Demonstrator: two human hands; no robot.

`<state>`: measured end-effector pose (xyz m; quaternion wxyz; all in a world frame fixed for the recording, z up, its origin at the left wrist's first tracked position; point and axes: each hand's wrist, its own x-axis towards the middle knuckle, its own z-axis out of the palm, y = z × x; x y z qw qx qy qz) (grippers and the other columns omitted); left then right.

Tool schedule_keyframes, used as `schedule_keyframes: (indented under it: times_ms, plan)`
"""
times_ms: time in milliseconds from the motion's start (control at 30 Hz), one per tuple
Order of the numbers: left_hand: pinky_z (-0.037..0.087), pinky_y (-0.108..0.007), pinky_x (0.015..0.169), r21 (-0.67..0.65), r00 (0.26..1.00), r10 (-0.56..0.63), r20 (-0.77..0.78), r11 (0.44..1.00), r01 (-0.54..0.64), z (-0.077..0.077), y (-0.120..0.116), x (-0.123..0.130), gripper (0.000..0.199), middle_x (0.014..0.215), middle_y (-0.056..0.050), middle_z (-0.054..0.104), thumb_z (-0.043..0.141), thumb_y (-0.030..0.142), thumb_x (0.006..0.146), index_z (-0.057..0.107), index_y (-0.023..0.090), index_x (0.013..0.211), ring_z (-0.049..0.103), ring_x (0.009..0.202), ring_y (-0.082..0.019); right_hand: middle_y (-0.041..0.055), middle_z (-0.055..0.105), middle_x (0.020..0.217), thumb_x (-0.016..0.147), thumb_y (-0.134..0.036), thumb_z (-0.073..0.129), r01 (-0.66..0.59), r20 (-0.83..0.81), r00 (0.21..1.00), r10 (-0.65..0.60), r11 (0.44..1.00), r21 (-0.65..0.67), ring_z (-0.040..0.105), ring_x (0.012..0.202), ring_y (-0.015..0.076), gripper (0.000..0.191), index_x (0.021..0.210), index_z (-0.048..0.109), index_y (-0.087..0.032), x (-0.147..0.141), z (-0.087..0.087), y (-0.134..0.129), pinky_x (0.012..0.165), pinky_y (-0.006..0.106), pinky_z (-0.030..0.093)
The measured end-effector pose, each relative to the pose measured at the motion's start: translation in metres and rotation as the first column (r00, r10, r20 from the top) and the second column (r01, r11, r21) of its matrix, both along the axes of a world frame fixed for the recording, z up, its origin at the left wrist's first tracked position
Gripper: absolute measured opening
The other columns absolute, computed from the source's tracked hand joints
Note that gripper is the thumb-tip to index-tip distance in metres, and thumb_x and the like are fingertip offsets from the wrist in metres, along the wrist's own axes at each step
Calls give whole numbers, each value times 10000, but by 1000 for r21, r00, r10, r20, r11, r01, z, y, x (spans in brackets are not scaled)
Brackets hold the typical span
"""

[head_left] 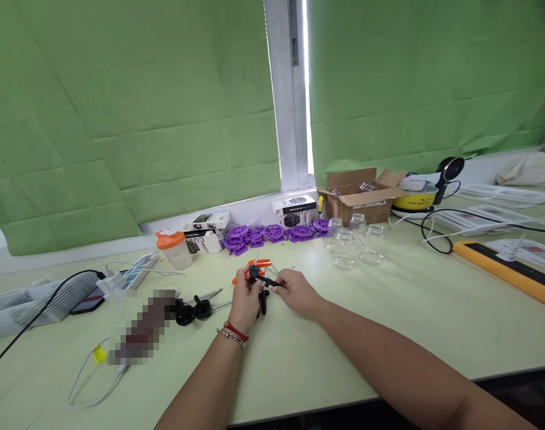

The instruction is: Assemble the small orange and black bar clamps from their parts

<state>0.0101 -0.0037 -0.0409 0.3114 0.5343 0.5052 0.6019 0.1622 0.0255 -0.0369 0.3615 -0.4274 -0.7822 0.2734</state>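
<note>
Bare forearms are seen nearest the head camera, extended from the 5 and 7 o'clock edges, with bracelets worn at the left wrist. At the clock's centre, a black piece is held over the tabletop. Its thicker end is gripped by the left hand; its thin end, toward 3 o'clock, is pinched between the fingertips of the right hand. Just below the piece, at 6 o'clock, small black parts are seen beside the left hand. Black knobs with metal rods are laid at 8 o'clock. Orange parts are placed near it at 12 o'clock, backed by purple rings. Jars are grouped at 2 o'clock before a carton, and an orange-lidded bottle is stood at 10 o'clock.
</note>
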Motion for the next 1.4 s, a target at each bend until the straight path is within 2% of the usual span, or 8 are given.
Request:
schedule_keyframes:
  times_ms: [267,500,600,767,1067,1200,1267,1400]
  plan:
    - [454,-316,789,16,999,-53,-10,998,53,-2,0,1,384,1067,-48,548,514,168,767,409,230,1132,551,886,-140,-30,475,612,718,-240,571,2,-57,998,-7,996,-84,410,562,98,100,658,522,-177,-2,-6,3,524,212,303]
    - [400,-329,880,51,999,33,-29,998,-32,-4,3,-2,344,1013,-42,581,544,161,736,453,199,1066,557,940,-152,-16,508,647,701,-229,594,0,-87,996,-2,1000,-23,439,600,108,90,653,541,-174,-2,-5,5,558,223,321]
    - [403,-332,875,57,996,71,-51,996,-68,-5,4,-2,332,1008,-46,582,548,170,736,459,191,1054,554,939,-158,-26,502,597,714,-253,586,-24,-105,994,16,997,-74,439,561,106,96,670,543,-178,-1,-7,7,539,222,315]
    - [387,-352,915,54,997,59,-56,997,-56,-5,3,-1,382,1063,-61,577,536,169,745,442,191,1114,549,988,-168,-46,471,511,727,-271,567,-69,-121,991,49,983,-171,430,488,100,98,694,542,-183,-2,-9,8,498,221,301]
    - [387,-373,947,53,999,18,-30,998,-17,-7,3,1,406,1138,-82,572,561,196,747,461,194,1141,545,1045,-187,-48,473,512,715,-257,575,-28,-114,993,14,992,-127,436,480,91,114,653,519,-180,-1,-6,9,507,218,311]
    - [346,-367,1001,61,995,103,-5,993,-102,-1,1,3,447,1226,-84,531,564,234,766,458,215,1200,493,1139,-190,-54,469,483,724,-252,564,-52,-115,993,35,988,-148,439,463,92,94,672,531,-181,-3,-6,7,491,213,307]
    - [367,-361,982,60,988,152,7,987,-152,2,-1,3,438,1207,-88,541,548,258,783,460,210,1210,513,1108,-188,-55,473,474,730,-260,562,-74,-130,990,52,983,-167,445,454,93,91,688,536,-183,-5,-5,5,479,209,308]
    - [473,-338,813,53,987,158,25,986,-159,9,-3,3,402,1071,-79,591,526,277,796,464,199,1185,594,862,-157,-58,476,467,734,-261,558,-127,-192,978,82,963,-237,455,429,91,93,699,514,-186,-9,-4,1,445,198,322]
